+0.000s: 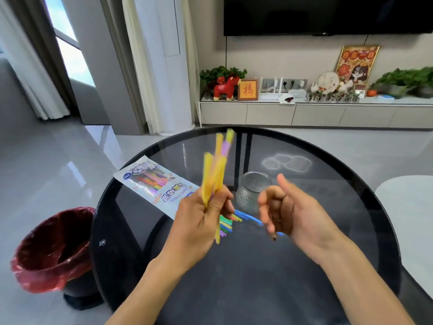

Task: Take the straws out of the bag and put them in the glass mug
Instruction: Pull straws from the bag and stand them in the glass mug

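Note:
My left hand (201, 214) grips a blurred bunch of yellow and purple straws (215, 170), held upright above the table. More colourful straws (234, 221) lie loose on the table between my hands. The textured glass mug (251, 191) stands upright just beyond them, and I see no straws in it. The printed straw bag (152, 184) lies flat on the table to the left of my left hand. My right hand (285, 207) hovers right of the mug with thumb raised and fingers loosely curled, holding nothing.
The round dark glass table (257, 277) carries everything. A bin with a red liner (54, 249) stands on the floor at the left. A white seat edge (407, 207) is at the right. A TV cabinet with ornaments (316, 111) lines the far wall.

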A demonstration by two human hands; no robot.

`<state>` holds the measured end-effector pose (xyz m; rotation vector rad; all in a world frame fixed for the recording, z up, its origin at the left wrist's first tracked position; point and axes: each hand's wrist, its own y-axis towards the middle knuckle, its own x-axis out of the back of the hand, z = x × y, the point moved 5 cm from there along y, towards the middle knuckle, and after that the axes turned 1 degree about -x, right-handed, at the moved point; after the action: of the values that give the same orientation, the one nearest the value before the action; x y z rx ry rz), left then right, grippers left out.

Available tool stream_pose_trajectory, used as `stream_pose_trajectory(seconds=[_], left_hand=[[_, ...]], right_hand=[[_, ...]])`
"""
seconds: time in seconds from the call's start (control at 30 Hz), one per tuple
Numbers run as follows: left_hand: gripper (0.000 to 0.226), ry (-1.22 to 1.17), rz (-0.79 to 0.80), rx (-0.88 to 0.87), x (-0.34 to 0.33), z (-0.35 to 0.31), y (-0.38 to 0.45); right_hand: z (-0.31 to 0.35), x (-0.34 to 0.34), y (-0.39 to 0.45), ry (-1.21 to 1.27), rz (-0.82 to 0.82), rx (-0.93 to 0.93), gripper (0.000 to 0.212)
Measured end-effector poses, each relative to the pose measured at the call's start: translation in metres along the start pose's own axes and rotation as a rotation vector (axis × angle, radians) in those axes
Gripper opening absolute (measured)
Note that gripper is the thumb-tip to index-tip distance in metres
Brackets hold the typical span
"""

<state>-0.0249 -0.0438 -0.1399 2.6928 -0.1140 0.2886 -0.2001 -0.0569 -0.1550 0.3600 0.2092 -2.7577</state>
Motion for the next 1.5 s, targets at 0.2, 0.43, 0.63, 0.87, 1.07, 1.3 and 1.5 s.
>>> stream_pose_trajectory(seconds=[0.2,0.43,0.63,0.87,1.07,1.3,1.5], left_hand=[[0.017,-0.271,0.378,0.049,-0.014,0.008,-0.004],[0.019,-0.002,0.585,0.186,-0.026,0.031,-0.005],[0.018,-0.099,0.682,0.360,-0.040,0.054,-0.019],[0.021,-0.586,0.785,0.589,-0.046,0.052,-0.035],[0.022,-0.686,0.913,0.631,-0.043,0.044,-0.034],[0.020,-0.379,0.455,0.565,-0.030,0.054,-0.010],[0.032,-0.227,0.043,0.549,0.017,0.068,0.006]], right_hand=[[0.003,-0.019,0.000,-0.157,-0.032,0.319,0.036],[-0.008,-0.043,-0.003,-0.349,0.068,0.311,0.033],[-0.017,-0.035,0.003,-0.358,0.034,0.162,0.017],[-0.022,-0.037,0.004,-0.122,-0.019,0.085,0.015],[-0.023,-0.045,0.003,0.161,-0.016,0.034,0.018],[0.015,-0.020,0.013,0.260,-0.257,0.275,0.017],[0.068,0.067,0.041,0.368,-0.811,0.644,0.018]])
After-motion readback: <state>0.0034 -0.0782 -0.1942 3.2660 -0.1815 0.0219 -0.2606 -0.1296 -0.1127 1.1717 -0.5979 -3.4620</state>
